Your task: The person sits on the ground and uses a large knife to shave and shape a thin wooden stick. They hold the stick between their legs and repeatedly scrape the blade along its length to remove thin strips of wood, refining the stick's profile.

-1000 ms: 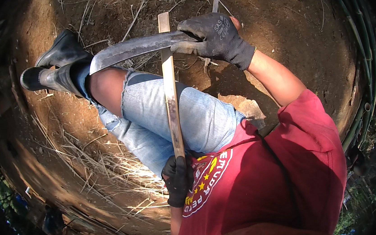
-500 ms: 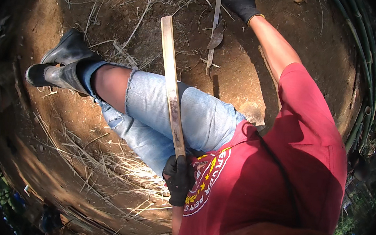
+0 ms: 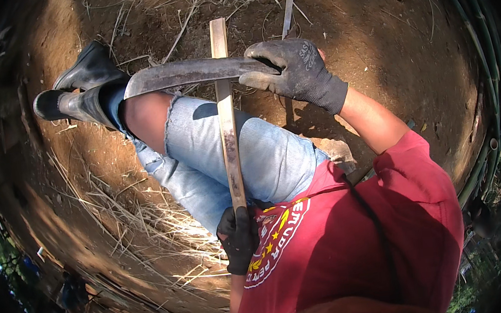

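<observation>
My left hand [image 3: 238,240], in a dark glove, is closed round the lower end of a pale bamboo strip [image 3: 231,152] close to my red shirt. The strip stretches away over my jeans, with a dark patch along its middle. Higher up, my gloved right hand [image 3: 295,70] grips a machete [image 3: 188,73]; its fingers hide the handle. The curved steel blade lies crosswise over the strip near the far end and points left above my knee. Whether blade and strip touch, I cannot tell.
Thin bamboo shavings [image 3: 149,226] litter the brown ground on the left. Another narrow strip [image 3: 289,5] lies beyond my right hand. A stone [image 3: 335,151] sits beside my hip. Long green bamboo poles [image 3: 480,32] line the right edge. My crossed rubber boots [image 3: 83,82] rest far left.
My right hand has come nearer from the far right, bringing the machete across the bamboo strip. My left hand and its strip have hardly moved.
</observation>
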`<act>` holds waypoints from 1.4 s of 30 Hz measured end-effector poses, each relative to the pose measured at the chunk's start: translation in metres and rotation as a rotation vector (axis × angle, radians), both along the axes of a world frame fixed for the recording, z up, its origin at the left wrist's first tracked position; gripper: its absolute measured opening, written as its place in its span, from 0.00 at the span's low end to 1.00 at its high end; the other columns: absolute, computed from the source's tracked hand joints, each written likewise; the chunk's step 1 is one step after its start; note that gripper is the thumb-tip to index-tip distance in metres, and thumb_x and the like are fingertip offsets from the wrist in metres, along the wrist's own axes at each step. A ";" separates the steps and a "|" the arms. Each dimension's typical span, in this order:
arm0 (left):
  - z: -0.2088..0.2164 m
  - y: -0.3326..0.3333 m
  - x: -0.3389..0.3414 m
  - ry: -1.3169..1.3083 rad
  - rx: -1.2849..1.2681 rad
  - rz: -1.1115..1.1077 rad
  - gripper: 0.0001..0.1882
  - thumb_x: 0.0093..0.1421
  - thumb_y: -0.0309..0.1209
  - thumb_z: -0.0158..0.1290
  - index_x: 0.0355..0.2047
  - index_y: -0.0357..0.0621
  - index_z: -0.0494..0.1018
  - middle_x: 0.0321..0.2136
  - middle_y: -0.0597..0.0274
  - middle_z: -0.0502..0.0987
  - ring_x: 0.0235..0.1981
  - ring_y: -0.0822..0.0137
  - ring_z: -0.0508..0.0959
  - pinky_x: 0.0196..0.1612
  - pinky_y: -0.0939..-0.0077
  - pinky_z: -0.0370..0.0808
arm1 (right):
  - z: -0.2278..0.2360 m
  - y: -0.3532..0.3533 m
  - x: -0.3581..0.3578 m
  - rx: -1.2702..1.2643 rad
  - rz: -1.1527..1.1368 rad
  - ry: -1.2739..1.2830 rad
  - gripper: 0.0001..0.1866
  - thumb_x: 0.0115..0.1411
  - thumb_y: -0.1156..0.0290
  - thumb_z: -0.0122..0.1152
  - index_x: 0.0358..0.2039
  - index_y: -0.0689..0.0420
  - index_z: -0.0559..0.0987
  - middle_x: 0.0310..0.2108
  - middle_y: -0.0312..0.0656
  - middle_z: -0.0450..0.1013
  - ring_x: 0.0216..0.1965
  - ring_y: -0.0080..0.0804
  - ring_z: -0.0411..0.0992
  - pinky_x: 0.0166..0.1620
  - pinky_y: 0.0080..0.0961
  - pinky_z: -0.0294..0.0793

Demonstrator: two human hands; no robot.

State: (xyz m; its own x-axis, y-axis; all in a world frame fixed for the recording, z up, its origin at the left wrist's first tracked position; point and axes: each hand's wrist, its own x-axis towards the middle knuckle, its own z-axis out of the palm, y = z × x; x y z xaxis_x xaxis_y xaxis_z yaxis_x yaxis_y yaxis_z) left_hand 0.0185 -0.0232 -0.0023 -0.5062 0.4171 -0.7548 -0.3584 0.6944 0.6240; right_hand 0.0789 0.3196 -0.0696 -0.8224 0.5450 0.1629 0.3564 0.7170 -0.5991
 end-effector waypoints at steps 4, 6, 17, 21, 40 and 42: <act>0.004 0.004 0.002 0.019 -0.057 0.038 0.21 0.67 0.42 0.51 0.25 0.37 0.72 0.16 0.68 0.69 0.18 0.77 0.66 0.23 0.75 0.64 | 0.012 -0.004 0.001 0.076 0.092 -0.134 0.29 0.51 0.45 0.69 0.45 0.55 0.82 0.35 0.44 0.80 0.36 0.42 0.80 0.38 0.35 0.78; 0.001 0.000 0.002 0.054 -0.076 -0.007 0.21 0.67 0.43 0.51 0.24 0.38 0.71 0.15 0.68 0.69 0.18 0.78 0.66 0.23 0.75 0.64 | -0.009 0.007 0.001 0.104 0.044 -0.061 0.29 0.52 0.44 0.68 0.45 0.55 0.82 0.36 0.44 0.80 0.36 0.42 0.80 0.39 0.34 0.78; -0.008 -0.011 0.000 -0.089 -0.058 0.099 0.21 0.68 0.42 0.50 0.22 0.42 0.69 0.14 0.71 0.68 0.16 0.78 0.65 0.20 0.75 0.63 | -0.052 0.146 0.030 0.148 -0.435 -0.448 0.35 0.63 0.32 0.44 0.48 0.51 0.81 0.37 0.46 0.80 0.39 0.47 0.79 0.44 0.42 0.76; -0.022 -0.026 -0.020 -0.293 0.226 -0.045 0.24 0.69 0.48 0.46 0.23 0.43 0.68 0.10 0.69 0.65 0.10 0.74 0.62 0.16 0.77 0.58 | -0.041 0.124 0.042 -0.023 -0.515 -0.304 0.32 0.65 0.37 0.47 0.47 0.53 0.80 0.35 0.46 0.80 0.38 0.43 0.80 0.42 0.37 0.77; -0.048 -0.040 -0.046 -0.969 0.414 0.017 0.35 0.70 0.59 0.34 0.15 0.46 0.63 0.05 0.66 0.59 0.05 0.69 0.58 0.12 0.75 0.52 | -0.007 0.006 -0.008 0.214 0.035 0.018 0.33 0.50 0.39 0.68 0.44 0.55 0.83 0.31 0.43 0.79 0.31 0.42 0.79 0.32 0.35 0.77; -0.043 -0.040 -0.044 -0.893 0.342 0.035 0.34 0.70 0.58 0.35 0.15 0.47 0.63 0.05 0.66 0.59 0.06 0.70 0.58 0.12 0.76 0.53 | -0.022 0.040 -0.011 0.271 0.034 0.017 0.31 0.51 0.40 0.68 0.44 0.54 0.83 0.32 0.44 0.80 0.32 0.41 0.79 0.33 0.34 0.77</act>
State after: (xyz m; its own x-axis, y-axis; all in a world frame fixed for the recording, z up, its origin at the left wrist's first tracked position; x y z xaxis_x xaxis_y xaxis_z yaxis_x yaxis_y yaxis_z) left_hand -0.0258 -0.0635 -0.0452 0.1814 0.6822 -0.7083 -0.8173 0.5052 0.2772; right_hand 0.0680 0.3594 -0.0913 -0.8352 0.4521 0.3131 0.3213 0.8633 -0.3892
